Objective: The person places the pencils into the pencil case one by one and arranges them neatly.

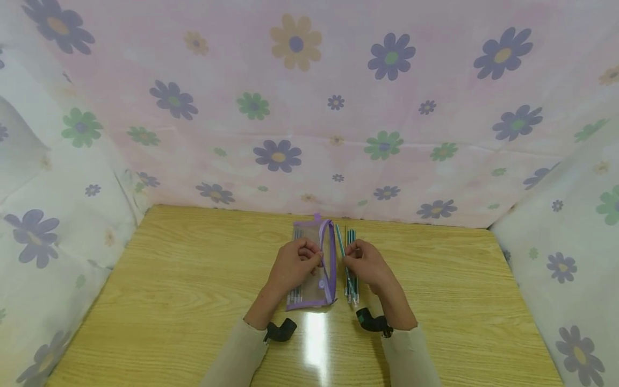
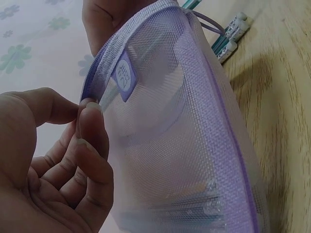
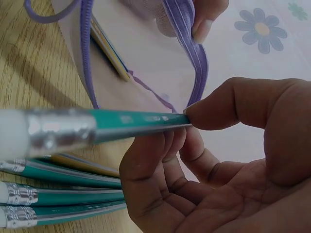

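Note:
My left hand [image 1: 296, 263] pinches the zipper edge of a purple mesh pencil pouch [image 2: 146, 145] between thumb and forefinger, holding its mouth apart. Several pencils [image 2: 189, 208] show through the mesh inside. Between the thumb and fingers of my right hand [image 1: 368, 262] is a green pencil [image 3: 141, 121] with a silver ferrule and white eraser. That pencil is just right of the pouch's mouth. Beneath the right hand, more green pencils [image 3: 77, 196] lie on the table in a loose bundle, with a yellowish one [image 3: 82, 162] among them.
The wood-grain table [image 1: 203, 279] reaches to a flowered cloth [image 1: 338, 123] at the back, with more cloth at both sides. A black wrist mount [image 1: 282, 330] sits at the left wrist and another black mount [image 1: 371, 320] at the right.

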`<state>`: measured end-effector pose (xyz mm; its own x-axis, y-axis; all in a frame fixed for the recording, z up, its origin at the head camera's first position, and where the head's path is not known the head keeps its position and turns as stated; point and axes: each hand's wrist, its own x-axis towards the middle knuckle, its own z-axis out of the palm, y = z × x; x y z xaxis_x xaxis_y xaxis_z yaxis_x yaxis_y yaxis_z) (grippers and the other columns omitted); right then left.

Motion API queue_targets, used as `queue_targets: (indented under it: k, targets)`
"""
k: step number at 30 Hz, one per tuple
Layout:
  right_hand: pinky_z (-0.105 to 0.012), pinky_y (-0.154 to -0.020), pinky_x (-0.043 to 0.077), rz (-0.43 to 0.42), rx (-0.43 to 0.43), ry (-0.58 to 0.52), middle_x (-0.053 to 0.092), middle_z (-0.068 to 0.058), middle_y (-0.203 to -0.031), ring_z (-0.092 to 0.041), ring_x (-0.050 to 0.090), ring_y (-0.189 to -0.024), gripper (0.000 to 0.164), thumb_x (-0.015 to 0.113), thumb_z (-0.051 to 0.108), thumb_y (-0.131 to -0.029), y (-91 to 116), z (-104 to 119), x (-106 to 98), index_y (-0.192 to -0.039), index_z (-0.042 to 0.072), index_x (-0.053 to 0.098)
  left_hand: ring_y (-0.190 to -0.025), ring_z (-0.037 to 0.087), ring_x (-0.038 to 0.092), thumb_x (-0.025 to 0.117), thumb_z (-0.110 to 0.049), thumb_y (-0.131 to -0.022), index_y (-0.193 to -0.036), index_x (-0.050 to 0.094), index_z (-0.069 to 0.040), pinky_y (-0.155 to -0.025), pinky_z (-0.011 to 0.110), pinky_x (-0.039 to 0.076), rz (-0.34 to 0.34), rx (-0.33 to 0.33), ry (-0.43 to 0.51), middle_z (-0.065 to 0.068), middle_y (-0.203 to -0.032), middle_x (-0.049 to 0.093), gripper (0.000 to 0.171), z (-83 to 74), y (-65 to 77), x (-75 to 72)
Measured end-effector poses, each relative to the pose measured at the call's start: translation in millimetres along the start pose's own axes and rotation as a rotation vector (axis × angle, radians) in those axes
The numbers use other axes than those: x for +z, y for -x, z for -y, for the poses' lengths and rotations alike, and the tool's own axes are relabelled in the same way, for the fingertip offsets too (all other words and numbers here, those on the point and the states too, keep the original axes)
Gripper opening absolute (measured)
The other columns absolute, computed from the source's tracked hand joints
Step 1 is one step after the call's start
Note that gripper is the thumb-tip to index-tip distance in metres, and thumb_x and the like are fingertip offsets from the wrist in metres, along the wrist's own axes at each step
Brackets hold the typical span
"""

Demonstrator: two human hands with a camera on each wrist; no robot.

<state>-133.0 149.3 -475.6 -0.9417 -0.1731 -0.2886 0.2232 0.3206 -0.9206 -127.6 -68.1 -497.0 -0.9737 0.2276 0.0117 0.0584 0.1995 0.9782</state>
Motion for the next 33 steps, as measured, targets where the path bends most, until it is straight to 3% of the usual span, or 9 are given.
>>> queue_targets:
  k: [10,19,33]
  targets:
    - [-0.031,-0.066,0.055,0.022,-0.001,-0.063,0.058,-0.012,-0.094,-0.021,0.058,-0.075,0.017,0.059,-0.002,-0.096,-3.3,2.1,1.4,-0.112,-0.008,0.059,-0.067,0.029,0.072,0.072,-0.01,-0.1,-0.098,0.07,-0.005,-0.064,0.041,0.063,0.008,-0.006,0.012,0.006,-0.081,0.075,0.005,-2.0,-3.0,0.9]
    - [-0.029,-0.068,0.058,-0.047,0.015,-0.132,0.064,-0.017,-0.099,-0.022,0.063,-0.078,0.024,0.062,-0.001,-0.095,-9.6,2.7,8.9,-0.117,-0.013,0.063,-0.066,0.025,0.071,0.071,-0.008,-0.1,-0.099,0.07,-0.005,-0.064,0.038,0.063,0.01,-0.015,0.015,0.006,-0.082,0.075,0.004,-4.3,-3.0,1.6]
    - [-0.03,-0.068,0.058,-0.105,-0.003,-0.147,0.068,-0.016,-0.096,-0.02,0.064,-0.078,0.022,0.064,0.0,-0.095,-10.3,2.9,20.7,-0.115,-0.009,0.066,-0.065,0.022,0.071,0.071,-0.007,-0.099,-0.099,0.069,-0.003,-0.062,0.036,0.063,0.017,-0.017,0.041,0.008,-0.081,0.074,0.005,-2.3,-3.9,2.4]
